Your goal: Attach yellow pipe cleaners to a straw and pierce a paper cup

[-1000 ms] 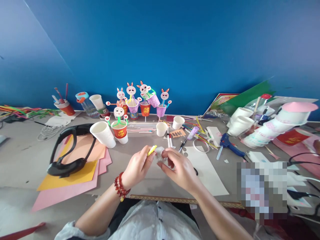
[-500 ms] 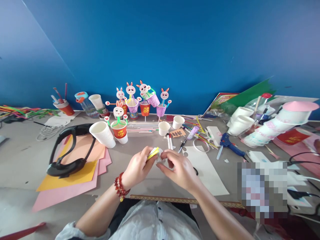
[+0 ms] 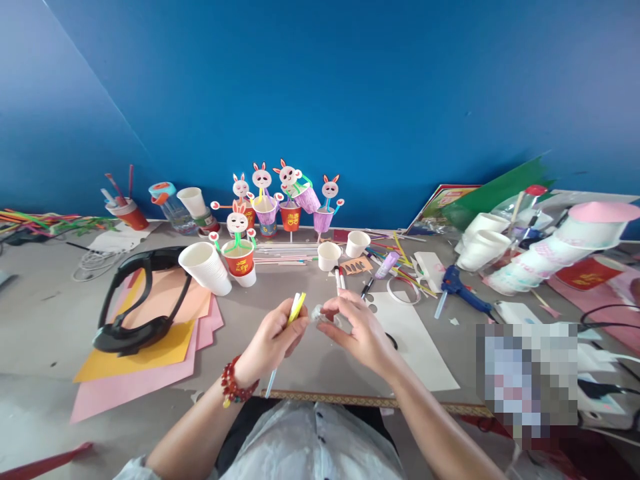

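My left hand (image 3: pixel 273 340) is closed around a thin bundle of straws (image 3: pixel 295 308), yellow and white at the top, with a pale end sticking out below the fist. My right hand (image 3: pixel 357 330) pinches a small clear roll of tape (image 3: pixel 320 313) just right of the straw tips. Both hands hover over the grey table (image 3: pixel 300 287), in front of a white paper sheet (image 3: pixel 415 340). A red bead bracelet (image 3: pixel 233 387) circles my left wrist.
Bunny cup crafts (image 3: pixel 280 200) line the back by the blue wall. White paper cups (image 3: pixel 205 267), a black headset (image 3: pixel 135 300) on coloured paper, marker pens (image 3: pixel 340 277), a blue glue gun (image 3: pixel 457 287) and stacked cups (image 3: pixel 545 257) surround the hands.
My left hand has turned so the straws point more upright and sit a little apart from the tape. The right hand has shifted slightly right and up.
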### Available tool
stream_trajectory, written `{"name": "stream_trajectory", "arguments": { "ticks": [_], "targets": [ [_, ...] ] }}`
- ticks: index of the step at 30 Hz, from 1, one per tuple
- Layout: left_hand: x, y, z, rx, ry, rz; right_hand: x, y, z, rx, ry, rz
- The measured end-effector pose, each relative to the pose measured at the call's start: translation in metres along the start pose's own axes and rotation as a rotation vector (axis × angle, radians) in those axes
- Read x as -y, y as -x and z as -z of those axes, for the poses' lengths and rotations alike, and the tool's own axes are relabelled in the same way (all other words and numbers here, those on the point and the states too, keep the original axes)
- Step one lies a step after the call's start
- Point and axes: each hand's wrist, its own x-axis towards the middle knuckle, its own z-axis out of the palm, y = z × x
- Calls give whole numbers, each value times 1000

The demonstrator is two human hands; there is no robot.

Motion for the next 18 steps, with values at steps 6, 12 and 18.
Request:
{"name": "stream_trajectory", "arguments": {
  "ticks": [6,12,18],
  "targets": [
    [0,-4,0,66,246,75,0,-1,-2,-12,-154,51],
    [-1,-2,0,102,370,116,4,-2,4,-24,-192,40],
    [-2,-4,-4,110,426,113,4,-5,19,-37,-257,-2]
  ]
}}
